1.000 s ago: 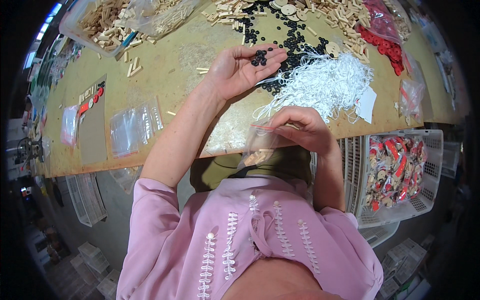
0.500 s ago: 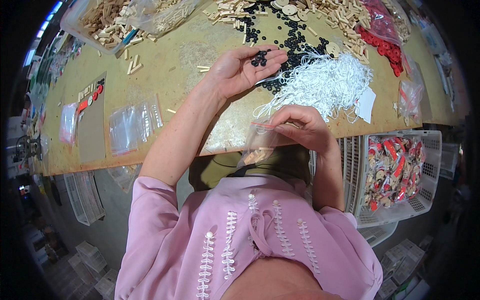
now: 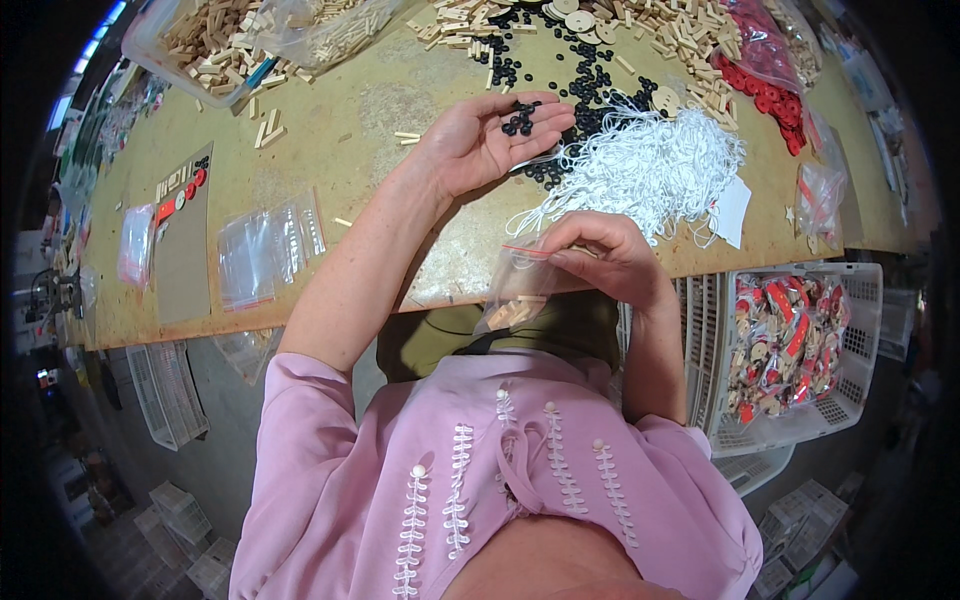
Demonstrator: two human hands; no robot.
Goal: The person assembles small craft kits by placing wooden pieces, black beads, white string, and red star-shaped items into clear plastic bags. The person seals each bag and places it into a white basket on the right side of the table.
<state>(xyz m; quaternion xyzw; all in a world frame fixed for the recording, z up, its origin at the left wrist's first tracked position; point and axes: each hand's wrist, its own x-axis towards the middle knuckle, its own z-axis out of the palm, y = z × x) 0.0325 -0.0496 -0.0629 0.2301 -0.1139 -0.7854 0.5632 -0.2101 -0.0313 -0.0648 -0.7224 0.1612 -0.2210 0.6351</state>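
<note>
My left hand is stretched out palm up above the table, fingers extended, with several small black beads resting on it. Between thumb and fingers, my right hand pinches the top of a small clear zip bag with a red seal line. Light wooden pieces lie at the bottom of that bag, and something white and cord-like shows near its top. It hangs at the table's front edge. A tangled heap of white cords is just beyond my right hand. More loose black beads spread behind the left fingertips.
At the back lie wooden blocks, wooden discs and red rings. A clear bin of wood pieces stands back left. Flat empty bags and a sample board lie left. Filled bags sit in a white crate at right.
Some black beads on my left palm have shifted slightly. Both hands otherwise stay in nearly the same place, the right still on the bag.
</note>
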